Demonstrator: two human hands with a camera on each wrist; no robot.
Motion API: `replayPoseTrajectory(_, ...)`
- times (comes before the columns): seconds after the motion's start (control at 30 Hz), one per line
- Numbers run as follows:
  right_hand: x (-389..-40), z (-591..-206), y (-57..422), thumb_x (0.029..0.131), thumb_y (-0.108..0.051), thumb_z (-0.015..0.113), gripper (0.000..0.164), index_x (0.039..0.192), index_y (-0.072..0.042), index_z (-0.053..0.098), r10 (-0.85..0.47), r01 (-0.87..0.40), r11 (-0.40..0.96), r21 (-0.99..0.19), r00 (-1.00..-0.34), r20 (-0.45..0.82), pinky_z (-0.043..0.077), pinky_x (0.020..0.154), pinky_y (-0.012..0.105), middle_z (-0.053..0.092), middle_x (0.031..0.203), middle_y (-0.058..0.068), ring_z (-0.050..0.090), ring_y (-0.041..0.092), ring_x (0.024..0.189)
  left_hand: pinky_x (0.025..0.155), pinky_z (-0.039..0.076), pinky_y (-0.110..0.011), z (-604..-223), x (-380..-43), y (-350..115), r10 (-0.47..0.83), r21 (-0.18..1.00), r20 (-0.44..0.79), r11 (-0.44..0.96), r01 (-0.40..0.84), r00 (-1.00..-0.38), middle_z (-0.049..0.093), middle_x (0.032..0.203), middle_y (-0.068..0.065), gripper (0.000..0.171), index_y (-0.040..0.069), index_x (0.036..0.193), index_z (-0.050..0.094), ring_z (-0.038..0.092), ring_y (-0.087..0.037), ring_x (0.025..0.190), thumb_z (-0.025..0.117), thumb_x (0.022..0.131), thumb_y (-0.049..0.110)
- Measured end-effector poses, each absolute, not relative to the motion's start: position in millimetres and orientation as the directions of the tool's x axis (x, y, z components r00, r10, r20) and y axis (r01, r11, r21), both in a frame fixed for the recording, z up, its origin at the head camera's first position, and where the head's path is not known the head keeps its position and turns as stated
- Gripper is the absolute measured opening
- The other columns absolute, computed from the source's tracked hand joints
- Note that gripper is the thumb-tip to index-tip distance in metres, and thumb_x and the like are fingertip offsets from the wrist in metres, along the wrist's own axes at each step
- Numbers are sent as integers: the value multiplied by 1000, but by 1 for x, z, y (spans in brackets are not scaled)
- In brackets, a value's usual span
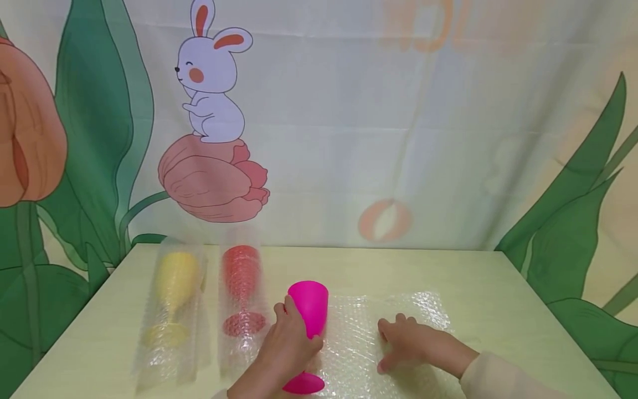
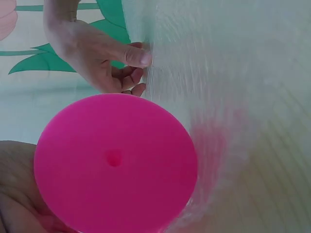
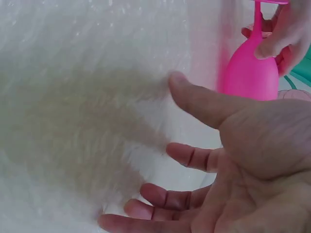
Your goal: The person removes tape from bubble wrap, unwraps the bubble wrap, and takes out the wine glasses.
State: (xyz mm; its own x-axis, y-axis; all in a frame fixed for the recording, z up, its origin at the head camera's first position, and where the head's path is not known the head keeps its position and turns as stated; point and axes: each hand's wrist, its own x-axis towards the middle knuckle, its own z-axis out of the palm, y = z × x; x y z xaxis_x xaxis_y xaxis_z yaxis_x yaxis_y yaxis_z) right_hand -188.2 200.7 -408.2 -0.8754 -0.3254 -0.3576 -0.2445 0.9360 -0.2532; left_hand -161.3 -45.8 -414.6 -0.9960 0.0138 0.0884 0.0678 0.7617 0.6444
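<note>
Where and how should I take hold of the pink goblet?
Probably around the lower bowl of the pink goblet, where it narrows into the stem, reaching from its left and above: the taper gives fingers and thumb opposing sides. Its base is toward you, and bubble wrap spreads to its right. The left hand holds it about there.

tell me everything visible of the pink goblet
The pink goblet, smooth, opaque and apparently plastic, has a deep bowl, thin stem and round foot, dimpled underneath. It is unwrapped, on its side, bowl pointing away from the person, by the left side of the bubble wrap. The left hand grips its lower bowl; contact with the wrap is unclear.
</note>
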Motion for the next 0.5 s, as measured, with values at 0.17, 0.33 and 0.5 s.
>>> replayPoseTrajectory(0.17, -184, -409, 195, 76, -39, 90, 52, 103, -12, 54, -270, -220, 958, -182, -904, -332, 47, 71, 54, 50, 93, 13, 48, 33, 87, 75, 56, -48, -414, -161, -47, 14, 598, 155, 794, 105, -988, 47, 112, -27, 88, -21, 138, 34, 55, -37, 90, 81, 74, 16)
replayPoseTrajectory(0.33, -180, -407, 193, 73, -46, 90, 62, 108, -10, 53, -299, -288, 954, -79, -917, -263, 47, 72, 57, 52, 90, 13, 49, 34, 87, 85, 55, -55, -411, -162, -45, 4, 608, 99, 791, 63, -995, 50, 115, -32, 100, -17, 150, 25, 55, -44, 102, 84, 77, 18)
replayPoseTrajectory(0.5, -182, -408, 192, 73, -40, 92, 64, 116, -9, 56, -328, -300, 943, -141, -911, -252, 51, 70, 54, 52, 98, 15, 49, 33, 90, 79, 56, -53, -410, -163, -44, -15, 629, 44, 778, 16, -999, 52, 106, -30, 101, -10, 153, 20, 62, -40, 87, 84, 80, 16)
